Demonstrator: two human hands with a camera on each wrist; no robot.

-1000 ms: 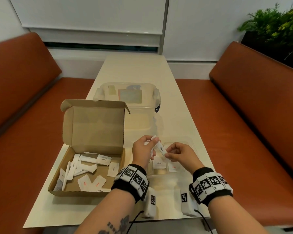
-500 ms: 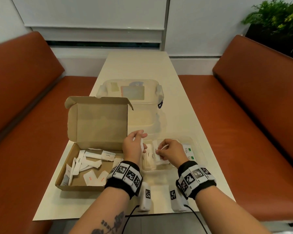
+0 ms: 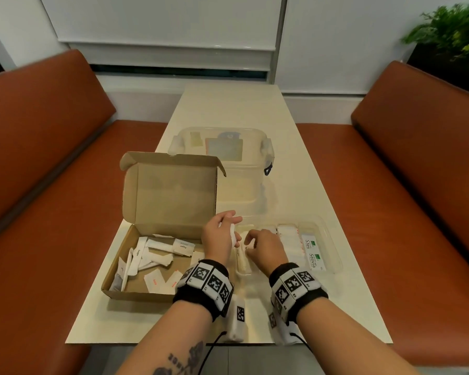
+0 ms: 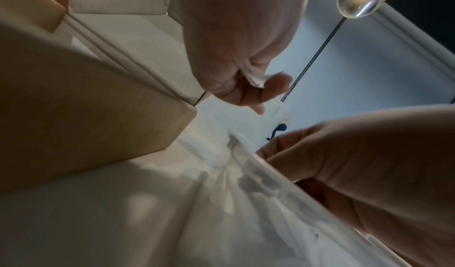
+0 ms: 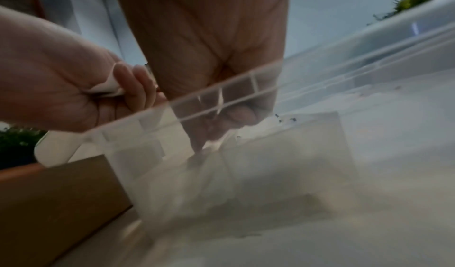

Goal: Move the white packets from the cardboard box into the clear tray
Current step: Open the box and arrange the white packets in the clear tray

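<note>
The left hand (image 3: pixel 220 236) pinched a packet (image 3: pixel 232 230) beside the tray (image 3: pixel 333 255); the right hand (image 3: pixel 266 246), fingers curled, tucked another inside. More packets lay in the box (image 3: pixel 136 289). A loose pinch could drop one onto the desk (image 3: pixel 309 190).

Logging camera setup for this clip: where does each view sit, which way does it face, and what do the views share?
Head: on the head, facing forward and down at the table, box and tray; both forearms show.
Left wrist: low beside the box, facing up along the left hand, which pinches a packet.
Right wrist: low by the tray wall, facing up along the right hand, fingers in the tray.
Shared: both wrist views show both hands and the tray.
</note>
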